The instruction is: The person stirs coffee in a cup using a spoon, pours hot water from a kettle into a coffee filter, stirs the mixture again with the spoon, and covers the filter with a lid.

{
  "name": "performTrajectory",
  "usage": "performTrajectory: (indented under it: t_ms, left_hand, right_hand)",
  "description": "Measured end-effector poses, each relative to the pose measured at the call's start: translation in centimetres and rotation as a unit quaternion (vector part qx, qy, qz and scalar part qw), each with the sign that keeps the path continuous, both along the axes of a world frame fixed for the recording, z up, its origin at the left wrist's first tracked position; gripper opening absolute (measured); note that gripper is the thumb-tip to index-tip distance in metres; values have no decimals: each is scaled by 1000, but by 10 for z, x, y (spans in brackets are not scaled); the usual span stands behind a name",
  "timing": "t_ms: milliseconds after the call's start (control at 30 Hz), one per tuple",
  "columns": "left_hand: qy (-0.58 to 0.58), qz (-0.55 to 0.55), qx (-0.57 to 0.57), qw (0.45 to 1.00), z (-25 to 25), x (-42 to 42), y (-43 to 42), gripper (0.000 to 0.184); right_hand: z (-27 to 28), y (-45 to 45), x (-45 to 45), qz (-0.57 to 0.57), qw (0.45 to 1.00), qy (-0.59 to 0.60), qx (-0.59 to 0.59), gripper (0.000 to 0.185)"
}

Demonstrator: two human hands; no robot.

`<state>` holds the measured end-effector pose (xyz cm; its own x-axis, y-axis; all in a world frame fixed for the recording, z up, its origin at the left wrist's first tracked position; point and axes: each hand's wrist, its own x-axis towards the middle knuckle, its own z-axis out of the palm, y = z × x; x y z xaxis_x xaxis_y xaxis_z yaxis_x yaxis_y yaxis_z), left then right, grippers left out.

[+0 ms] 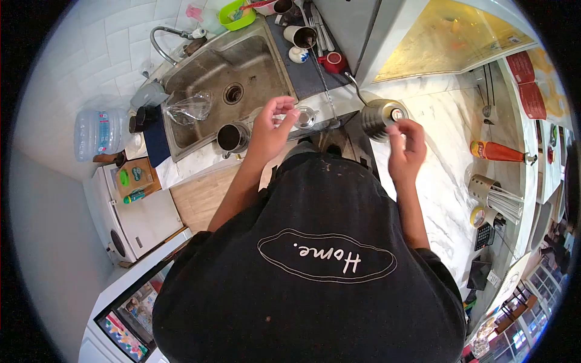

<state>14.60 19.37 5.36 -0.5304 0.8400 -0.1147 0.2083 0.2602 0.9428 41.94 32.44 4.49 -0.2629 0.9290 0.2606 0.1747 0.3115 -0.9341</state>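
Observation:
My left hand [271, 132] is raised between the sink and a small round clear item [307, 117] on the counter. Its thumb and fingers are apart, with nothing visible between them. On the other side, my right hand [408, 148] is at the near edge of a ridged metal gooseneck kettle [376, 123], close to its lid knob [397, 114]. Its fingers are curled toward the thumb and slightly blurred; whatever lies between the fingertips is too small to make out. A dark metal pitcher [232, 138] stands at the sink's near edge, left of my left hand.
A metal sink [254, 66] holds a clear plastic bag [189, 107]. Behind are cups, cutlery and a red pot [333, 62] on a dark mat [302, 81]. A red-orange bottle [499, 151] and a straw holder [484, 189] line the right side. A large water bottle [100, 134] stands left.

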Motion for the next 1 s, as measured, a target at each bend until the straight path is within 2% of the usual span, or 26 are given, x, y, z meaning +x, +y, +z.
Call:
performTrajectory:
  t_ms: [33,100,200,300,333,467,633,733,867,933,1000]
  left_hand:
    - [5,-4,0,1000,0,-2,3,37]
    - [16,-11,1,1000,1,-7,10,37]
    - [31,-19,7,999,1,-15,19,38]
    - [11,-10,22,1000,2,-22,24,38]
    - [14,-11,20,1000,2,-24,25,38]
    - [47,-17,-2,999,11,-39,30,40]
    - [111,-35,13,993,13,-77,50,43]
    - [175,-54,-9,983,10,-106,75,42]
    - [219,-84,-49,971,-16,-140,117,40]
    - [257,-101,-47,960,-39,-154,135,43]
    - [311,-117,-35,943,-55,-162,153,50]
  right_hand:
    - [1,-1,-11,42,998,32,-44,21]
    - [2,0,-40,116,989,23,-86,22]
    - [-26,9,-76,175,967,-5,-183,25]
    - [-40,11,-103,203,961,-47,-180,22]
    - [-55,12,-111,191,964,-56,-178,33]
    - [-103,18,-129,161,970,-147,-104,34]
    - [-115,17,-148,99,946,-309,19,35]
    - [-126,20,-157,71,930,-353,75,33]
    - [-145,30,-166,43,927,-365,73,29]
    - [-138,28,-169,34,925,-377,37,26]
    - [-134,28,-169,17,928,-368,48,22]
